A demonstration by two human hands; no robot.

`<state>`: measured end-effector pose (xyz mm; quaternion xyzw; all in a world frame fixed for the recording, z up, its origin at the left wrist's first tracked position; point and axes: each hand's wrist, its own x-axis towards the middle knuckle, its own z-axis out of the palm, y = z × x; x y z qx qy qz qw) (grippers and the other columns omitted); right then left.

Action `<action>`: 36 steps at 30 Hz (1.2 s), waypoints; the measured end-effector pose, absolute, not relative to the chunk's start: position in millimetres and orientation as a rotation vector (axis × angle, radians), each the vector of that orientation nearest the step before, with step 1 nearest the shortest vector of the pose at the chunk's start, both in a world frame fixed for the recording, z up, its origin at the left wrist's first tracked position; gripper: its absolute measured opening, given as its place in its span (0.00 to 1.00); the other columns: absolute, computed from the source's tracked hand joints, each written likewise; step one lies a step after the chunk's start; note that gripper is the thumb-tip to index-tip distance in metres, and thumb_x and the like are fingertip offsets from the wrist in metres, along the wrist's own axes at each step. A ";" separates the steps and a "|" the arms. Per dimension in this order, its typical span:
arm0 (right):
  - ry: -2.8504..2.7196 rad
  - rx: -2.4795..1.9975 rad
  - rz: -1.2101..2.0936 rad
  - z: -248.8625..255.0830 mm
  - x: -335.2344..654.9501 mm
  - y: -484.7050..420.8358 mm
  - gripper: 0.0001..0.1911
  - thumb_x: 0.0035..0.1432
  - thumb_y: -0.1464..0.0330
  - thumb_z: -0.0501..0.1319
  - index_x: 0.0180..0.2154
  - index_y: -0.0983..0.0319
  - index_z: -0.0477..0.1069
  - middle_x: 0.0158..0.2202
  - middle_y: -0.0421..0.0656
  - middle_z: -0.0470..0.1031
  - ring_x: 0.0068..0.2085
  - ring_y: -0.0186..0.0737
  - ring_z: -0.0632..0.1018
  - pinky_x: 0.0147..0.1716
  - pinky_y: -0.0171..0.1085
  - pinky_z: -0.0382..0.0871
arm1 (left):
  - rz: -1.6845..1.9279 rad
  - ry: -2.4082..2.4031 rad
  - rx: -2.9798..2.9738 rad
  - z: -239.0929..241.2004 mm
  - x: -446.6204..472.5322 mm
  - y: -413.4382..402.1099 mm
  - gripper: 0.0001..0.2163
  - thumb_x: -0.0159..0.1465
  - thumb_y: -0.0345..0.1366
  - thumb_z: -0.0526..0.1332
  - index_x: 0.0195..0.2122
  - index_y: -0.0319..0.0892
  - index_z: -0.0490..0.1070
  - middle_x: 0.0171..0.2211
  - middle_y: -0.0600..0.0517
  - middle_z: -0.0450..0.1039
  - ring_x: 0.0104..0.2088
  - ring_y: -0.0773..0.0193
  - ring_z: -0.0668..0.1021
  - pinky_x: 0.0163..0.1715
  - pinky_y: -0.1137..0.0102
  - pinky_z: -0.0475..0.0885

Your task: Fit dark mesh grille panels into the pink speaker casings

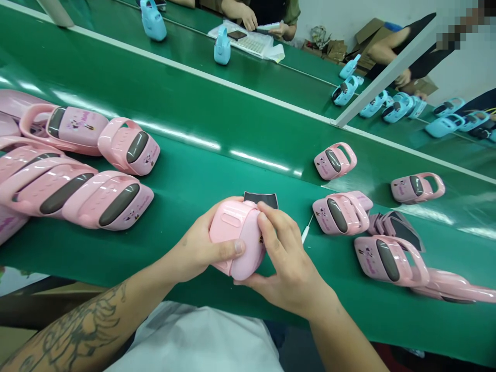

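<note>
Between my two hands is a pink plastic casing (246, 258), a rounded body with a raised oblong on its paler-edged top. My left hand (203, 245) grips its left side with the thumb pressed across the front. The fingertips of my right hand (289, 253) press on its upper right edge, and the thumb is under its lower edge. A small dark panel (266, 198) lies just behind the casing, partly covered by my right fingers. To the right of my hand lies a thin tool with a white handle (306, 234).
Several pink handled casings with dark windows (120, 201) crowd the left; more (339, 214) stand at the right beside a stack of dark-faced panels (399, 227). A white rail (186, 72) crosses the green table. Beyond it are blue casings (222, 46) and other people's hands (248, 18).
</note>
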<state>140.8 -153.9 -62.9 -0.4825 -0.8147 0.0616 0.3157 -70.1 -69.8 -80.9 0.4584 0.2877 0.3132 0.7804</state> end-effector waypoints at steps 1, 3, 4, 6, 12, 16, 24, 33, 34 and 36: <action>-2.153 -1.267 0.155 -63.5 140.4 -153.5 0.57 0.66 0.56 0.74 0.80 0.68 0.44 0.74 0.67 0.62 0.75 0.66 0.65 0.71 0.65 0.67 | 0.681 0.626 0.995 -81.2 -70.0 -70.4 0.38 0.58 0.46 0.81 0.68 0.50 0.70 0.63 0.44 0.78 0.58 0.47 0.81 0.53 0.61 0.81; -2.155 -1.241 0.147 -64.8 139.6 -152.0 0.59 0.64 0.53 0.75 0.80 0.69 0.44 0.72 0.67 0.64 0.75 0.66 0.66 0.71 0.66 0.67 | 0.686 0.619 1.001 -81.7 -69.9 -71.6 0.37 0.58 0.46 0.81 0.67 0.50 0.70 0.63 0.44 0.78 0.58 0.48 0.81 0.53 0.62 0.81; -2.151 -1.228 0.150 -65.2 139.3 -151.4 0.60 0.64 0.52 0.75 0.80 0.69 0.44 0.72 0.68 0.63 0.74 0.67 0.66 0.71 0.66 0.67 | 0.682 0.613 1.000 -81.9 -69.9 -72.1 0.37 0.58 0.47 0.80 0.67 0.50 0.71 0.63 0.45 0.78 0.58 0.48 0.81 0.52 0.62 0.81; -2.144 -1.209 0.168 -65.3 139.1 -150.9 0.61 0.63 0.52 0.75 0.80 0.68 0.43 0.72 0.68 0.62 0.74 0.66 0.66 0.70 0.65 0.69 | 0.674 0.614 0.997 -81.8 -70.3 -72.8 0.37 0.58 0.47 0.80 0.68 0.51 0.70 0.62 0.45 0.78 0.58 0.48 0.81 0.52 0.62 0.81; -2.122 -1.232 0.248 -58.9 139.5 -155.6 0.58 0.66 0.59 0.74 0.81 0.65 0.41 0.74 0.65 0.58 0.76 0.64 0.64 0.70 0.65 0.69 | 0.623 0.637 1.017 -74.8 -68.1 -73.2 0.43 0.55 0.50 0.82 0.69 0.49 0.67 0.62 0.42 0.77 0.58 0.43 0.81 0.50 0.59 0.82; -2.119 -1.239 0.318 -55.9 140.0 -157.0 0.58 0.66 0.62 0.75 0.81 0.65 0.41 0.74 0.65 0.58 0.76 0.63 0.63 0.71 0.64 0.69 | 0.603 0.647 1.027 -70.4 -63.7 -74.2 0.42 0.56 0.51 0.80 0.68 0.46 0.65 0.61 0.38 0.78 0.57 0.41 0.82 0.48 0.56 0.83; -2.093 -1.216 0.343 -58.3 139.2 -155.9 0.57 0.66 0.64 0.74 0.81 0.62 0.40 0.74 0.65 0.58 0.77 0.64 0.64 0.71 0.68 0.69 | 0.669 0.678 1.005 -72.2 -63.1 -77.2 0.40 0.55 0.46 0.81 0.66 0.47 0.68 0.63 0.40 0.77 0.58 0.43 0.82 0.48 0.59 0.81; -2.088 -1.264 0.489 -63.0 144.3 -149.4 0.61 0.67 0.45 0.68 0.82 0.61 0.36 0.76 0.65 0.56 0.78 0.67 0.61 0.73 0.70 0.66 | 0.635 0.641 0.932 -74.8 -56.7 -67.7 0.31 0.58 0.46 0.80 0.58 0.42 0.74 0.52 0.42 0.82 0.50 0.47 0.83 0.44 0.62 0.79; -2.081 -1.275 0.502 -62.0 144.0 -149.3 0.59 0.68 0.46 0.68 0.82 0.60 0.36 0.76 0.64 0.56 0.78 0.67 0.62 0.73 0.70 0.66 | 0.635 0.648 0.933 -74.9 -56.8 -67.5 0.31 0.58 0.46 0.80 0.59 0.42 0.74 0.52 0.43 0.82 0.49 0.47 0.83 0.43 0.62 0.78; -2.059 -1.303 0.534 -59.9 142.1 -150.0 0.57 0.69 0.49 0.69 0.82 0.59 0.36 0.76 0.63 0.56 0.78 0.66 0.63 0.73 0.69 0.67 | 0.640 0.662 0.929 -75.2 -57.0 -67.8 0.32 0.57 0.46 0.81 0.59 0.42 0.74 0.52 0.43 0.82 0.48 0.49 0.83 0.42 0.64 0.78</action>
